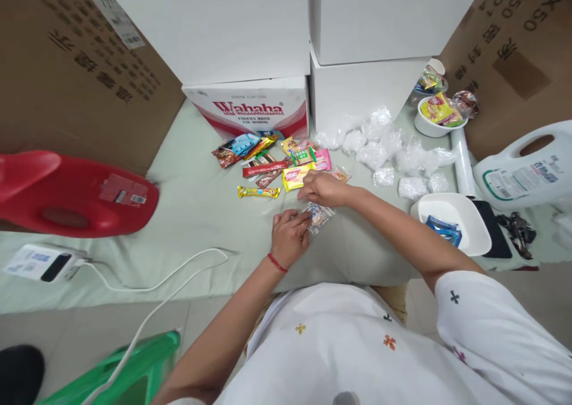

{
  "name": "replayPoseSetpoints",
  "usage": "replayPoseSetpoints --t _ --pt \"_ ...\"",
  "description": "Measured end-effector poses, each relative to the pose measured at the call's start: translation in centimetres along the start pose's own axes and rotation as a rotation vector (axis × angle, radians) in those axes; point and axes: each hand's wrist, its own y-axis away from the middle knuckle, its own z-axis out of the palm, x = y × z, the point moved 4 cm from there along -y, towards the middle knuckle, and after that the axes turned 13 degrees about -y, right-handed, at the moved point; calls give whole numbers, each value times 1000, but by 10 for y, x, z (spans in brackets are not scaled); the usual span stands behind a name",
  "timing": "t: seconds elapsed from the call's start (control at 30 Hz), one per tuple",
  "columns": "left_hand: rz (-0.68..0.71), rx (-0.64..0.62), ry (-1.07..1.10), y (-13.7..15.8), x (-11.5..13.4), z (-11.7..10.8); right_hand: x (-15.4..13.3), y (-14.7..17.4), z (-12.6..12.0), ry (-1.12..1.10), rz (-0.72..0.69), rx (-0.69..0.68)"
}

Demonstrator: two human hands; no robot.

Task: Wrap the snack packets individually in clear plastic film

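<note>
A small clear-wrapped snack packet [319, 215] with blue print lies on the cloth. My left hand [290, 233], a red string at its wrist, has its bent fingers closed on the packet's left edge. My right hand [324, 189] sits just above, fingers curled down and pressed together; whatever its fingertips pinch is hidden. Right behind that hand lies a yellow nabati wafer pack [294, 177]. A thin yellow snack bar [259, 192] lies to the left. Beyond are a red-wrapped bar [263, 168], a green packet [304, 156] and a light blue packet [245, 145] in a loose pile.
Clear wrapped bundles [379, 146] spread right of the pile. A white bowl [480, 232] holds blue packets; another bowl [431, 125] holds snacks. A Wahaha carton [254, 108] stands behind. A red jug [80, 193] and white cable [152, 287] are left, a white jug [531, 173] right.
</note>
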Motion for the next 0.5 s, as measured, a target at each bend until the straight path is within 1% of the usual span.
replayPoseSetpoints --t 0.07,0.13,0.23,0.3,0.33,0.37,0.4,0.47,0.5 --pt "-11 -23 -15 1 -1 3 -11 18 1 13 -46 -44" --pt "-13 -39 -26 2 -1 5 -20 43 8 54 -48 -98" --pt "12 -51 -4 4 2 7 -25 75 27 127 -23 -169" --pt "10 -32 61 8 2 7 -26 87 40 163 -4 -174" --pt "-17 -3 111 10 0 6 -26 90 45 174 6 -164" --pt "-70 39 166 12 -4 5 -26 92 50 183 21 -151" --pt "-156 95 218 14 -11 5 -26 93 53 189 35 -139" --pt "-413 199 285 17 -30 7 -26 94 57 197 56 -125" --pt "-541 218 295 16 -40 10 -26 94 58 197 63 -122"
